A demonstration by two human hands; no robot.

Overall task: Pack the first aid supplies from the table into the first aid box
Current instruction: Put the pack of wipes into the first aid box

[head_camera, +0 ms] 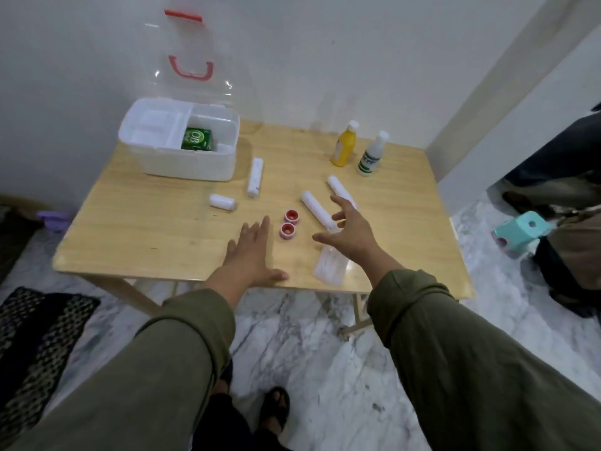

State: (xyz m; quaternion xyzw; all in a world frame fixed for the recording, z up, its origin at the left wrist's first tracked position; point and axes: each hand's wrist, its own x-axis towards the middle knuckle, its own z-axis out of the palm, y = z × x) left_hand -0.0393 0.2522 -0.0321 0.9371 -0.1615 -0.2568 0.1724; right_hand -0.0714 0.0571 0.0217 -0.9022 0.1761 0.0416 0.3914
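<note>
White walls meet in a corner behind a light wooden table (156, 229) that stands on a marble-patterned floor (309, 336), with a dark woven rug (35, 333) at the lower left. On the far left part of the table sits the white first aid box (182, 164), its clear lid (192, 60) with a red handle swung up against the wall; inside, a tray covers the left half and a green packet (196, 139) lies in the open right compartment. Both arms in olive sleeves reach over the near edge. The left hand (250, 252) lies flat on the tabletop, fingers straight and close together, holding nothing. The right hand (349, 232) hovers above the table with fingers spread wide and curled slightly, empty, just over the near end of a long white roll (313, 206) and the top of a clear flat packet (328, 265) by the table's edge. A second long white roll (338, 188) lies just beyond it. Toward the far right stand a yellow bottle (343, 148) and a white bottle (370, 157) with a green label, side by side. Another white roll (255, 177) lies just beside the box, and a short white roll (222, 202) lies nearer the front. Two small red tape rolls (289, 224) sit touching between the hands.
</note>
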